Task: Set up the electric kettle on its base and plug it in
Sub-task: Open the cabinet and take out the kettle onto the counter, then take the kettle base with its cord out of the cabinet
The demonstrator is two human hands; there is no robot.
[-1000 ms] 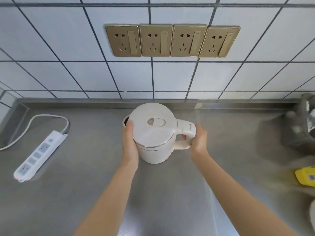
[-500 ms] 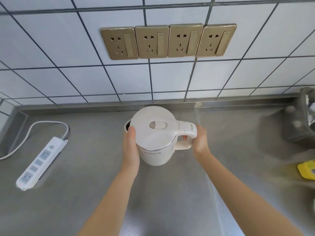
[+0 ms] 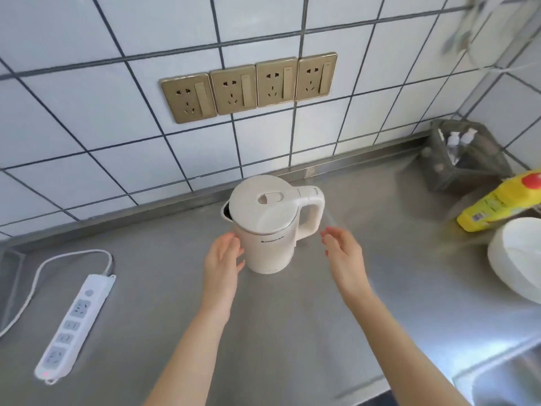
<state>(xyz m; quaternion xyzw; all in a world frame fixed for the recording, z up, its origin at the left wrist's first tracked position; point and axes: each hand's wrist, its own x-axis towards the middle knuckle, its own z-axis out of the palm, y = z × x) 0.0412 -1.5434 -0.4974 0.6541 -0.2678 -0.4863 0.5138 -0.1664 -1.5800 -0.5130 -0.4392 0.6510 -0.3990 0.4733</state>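
A white electric kettle [image 3: 270,227] stands upright on the steel counter [image 3: 292,317] near the tiled wall, lid shut, handle to the right. I see no base under it and no cord from it. My left hand [image 3: 224,259] is open beside the kettle's left wall, fingers just at its side. My right hand [image 3: 345,256] is open to the right of the handle, apart from it. A row of gold wall sockets [image 3: 248,87] sits on the wall above. A white power strip [image 3: 73,323] lies on the counter at left with its cord curving away.
At the right stand a grey holder with small bottles [image 3: 465,159], a yellow bottle lying on its side [image 3: 500,203] and a white bowl [image 3: 518,259]. A sink edge [image 3: 503,376] shows at the bottom right.
Both hands have let go of the kettle and drawn back toward me. The kettle now stands alone on the counter. The view has swung right, showing the bowl and sink.
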